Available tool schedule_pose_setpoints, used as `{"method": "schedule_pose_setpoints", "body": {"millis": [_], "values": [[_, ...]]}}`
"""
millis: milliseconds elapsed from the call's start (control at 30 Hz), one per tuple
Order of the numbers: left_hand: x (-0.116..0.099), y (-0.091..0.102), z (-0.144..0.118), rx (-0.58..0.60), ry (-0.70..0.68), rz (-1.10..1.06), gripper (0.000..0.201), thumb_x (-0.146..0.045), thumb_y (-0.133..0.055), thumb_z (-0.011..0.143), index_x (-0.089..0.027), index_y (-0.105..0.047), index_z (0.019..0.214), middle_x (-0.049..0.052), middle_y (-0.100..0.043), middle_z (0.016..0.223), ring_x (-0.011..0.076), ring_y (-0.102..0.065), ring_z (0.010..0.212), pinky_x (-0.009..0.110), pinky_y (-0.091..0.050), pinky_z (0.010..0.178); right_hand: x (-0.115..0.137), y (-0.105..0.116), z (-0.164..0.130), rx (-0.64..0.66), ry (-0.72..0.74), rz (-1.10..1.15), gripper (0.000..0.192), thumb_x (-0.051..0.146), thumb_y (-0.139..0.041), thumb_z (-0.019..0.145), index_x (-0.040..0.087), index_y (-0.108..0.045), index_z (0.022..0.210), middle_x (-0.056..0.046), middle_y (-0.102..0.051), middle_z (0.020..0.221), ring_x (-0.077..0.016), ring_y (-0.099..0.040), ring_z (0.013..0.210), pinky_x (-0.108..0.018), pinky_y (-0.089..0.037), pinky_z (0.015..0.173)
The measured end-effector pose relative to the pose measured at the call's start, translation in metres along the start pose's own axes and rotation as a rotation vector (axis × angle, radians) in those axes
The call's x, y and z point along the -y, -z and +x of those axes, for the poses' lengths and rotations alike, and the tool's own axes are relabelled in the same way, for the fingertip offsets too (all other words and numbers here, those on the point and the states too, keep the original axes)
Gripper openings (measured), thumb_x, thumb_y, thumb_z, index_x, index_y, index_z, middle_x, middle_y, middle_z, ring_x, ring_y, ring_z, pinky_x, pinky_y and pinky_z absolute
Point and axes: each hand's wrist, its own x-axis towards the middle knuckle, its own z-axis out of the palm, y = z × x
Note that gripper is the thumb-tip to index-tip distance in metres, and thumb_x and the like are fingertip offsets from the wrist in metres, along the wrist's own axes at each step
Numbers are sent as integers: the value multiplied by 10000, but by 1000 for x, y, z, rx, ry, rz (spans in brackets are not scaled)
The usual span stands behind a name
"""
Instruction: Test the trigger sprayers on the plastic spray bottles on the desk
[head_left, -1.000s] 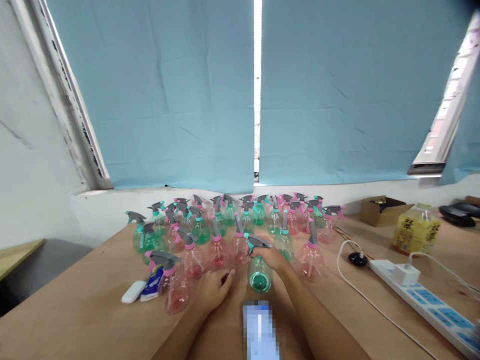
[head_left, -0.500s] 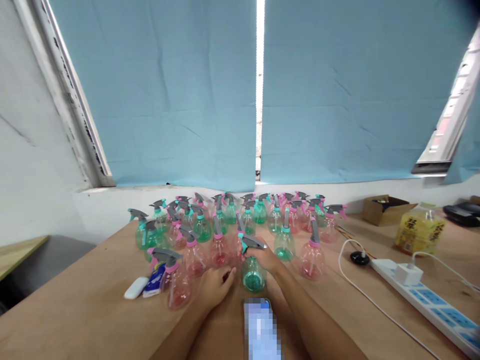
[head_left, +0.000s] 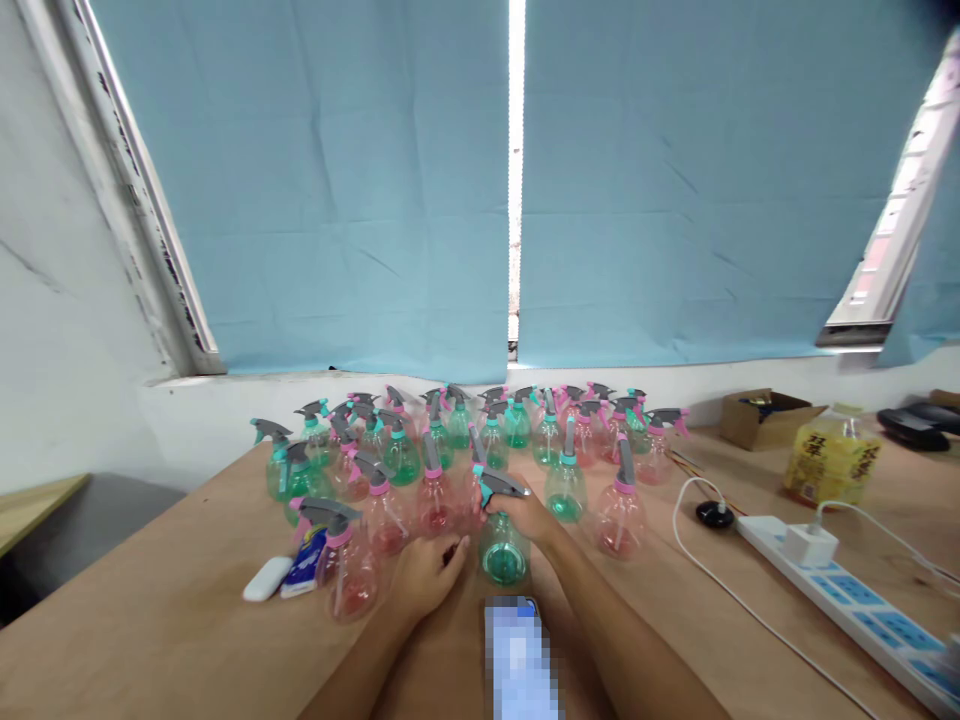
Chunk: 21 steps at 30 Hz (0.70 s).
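My right hand (head_left: 527, 514) is closed around the neck of a green spray bottle (head_left: 503, 563), below its grey and turquoise trigger head. The bottle is tilted, so its round base faces me. My left hand (head_left: 429, 572) rests on the table to the left of that bottle, its fingers loosely curled and nothing visible in them. Nearest to it stand pink spray bottles, one at the front left (head_left: 351, 582) and another just behind (head_left: 388, 520). More pink and green spray bottles (head_left: 403, 460) crowd together behind both hands.
A phone (head_left: 517, 655) with a blurred screen lies between my forearms. At left are a white case (head_left: 267, 579) and a blue packet (head_left: 305, 565). On the right are a power strip (head_left: 855, 600) with cables, a black disc (head_left: 715, 515), a yellow-labelled jug (head_left: 831, 460) and a cardboard box (head_left: 765, 425).
The whole view has shifted very slightly. Both hands and the held spray bottle keep practically the same position on the table.
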Motion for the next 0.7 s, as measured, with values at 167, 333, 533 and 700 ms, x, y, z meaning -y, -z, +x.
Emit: {"method": "schedule_pose_setpoints", "body": {"millis": [167, 333, 533, 700], "values": [[0, 1, 0, -2, -3, 6, 524, -468, -342, 1017, -199, -641, 680, 31, -694, 682, 167, -596, 604, 267, -262, 572, 3, 0, -1, 5, 35, -34, 235, 220, -572, 675, 214, -726, 853, 17, -644, 645, -158, -611, 630, -275, -484, 632], [0, 0, -1, -15, -15, 11, 524, -453, -341, 1020, -192, -625, 665, 35, -691, 675, 167, -606, 612, 274, -251, 573, 2, -1, -1, -1, 4, 8, 215, 224, -569, 682, 197, -723, 828, -3, -644, 661, -165, -608, 629, -280, -475, 609], [2, -2, 0, -15, -32, 9, 505, -439, -354, 1021, -194, -619, 668, 30, -693, 681, 165, -608, 612, 277, -242, 572, 4, 0, -1, -9, 30, -35, 237, 235, -577, 692, 204, -724, 875, 13, -633, 643, -162, -606, 625, -284, -477, 630], [2, -2, 0, -11, -36, 11, 508, -441, -353, 1022, -190, -619, 670, 24, -692, 675, 156, -598, 595, 274, -228, 563, 0, 1, -1, -5, 53, -39, 246, 235, -578, 695, 212, -727, 890, 15, -651, 683, -154, -608, 646, -280, -480, 654]]}}
